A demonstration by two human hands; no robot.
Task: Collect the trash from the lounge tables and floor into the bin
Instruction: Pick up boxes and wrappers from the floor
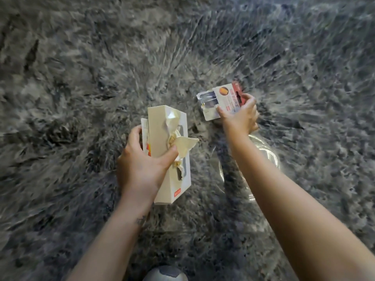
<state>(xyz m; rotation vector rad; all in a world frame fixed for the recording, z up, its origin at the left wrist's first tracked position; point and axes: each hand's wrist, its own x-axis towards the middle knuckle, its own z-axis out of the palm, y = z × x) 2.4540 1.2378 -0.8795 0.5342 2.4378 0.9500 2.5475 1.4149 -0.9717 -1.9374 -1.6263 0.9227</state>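
Box [170, 159] left, packet [221, 100] right, both above the carpet [81, 78].

A shaggy carpet [81, 78] of long grey pile, mottled dark and pale and blurred toward the edges, fills the view on all sides, and at 6 o'clock a rounded grey shape [165, 273], too blurred to name, is cut by the bottom edge.

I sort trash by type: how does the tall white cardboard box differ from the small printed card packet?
The tall white cardboard box is larger than the small printed card packet. The box is mostly plain white; the packet shows a picture, text and red. The left hand pinches crumpled pale paper against the box; the right hand holds only the packet. Both are held over grey shaggy carpet.
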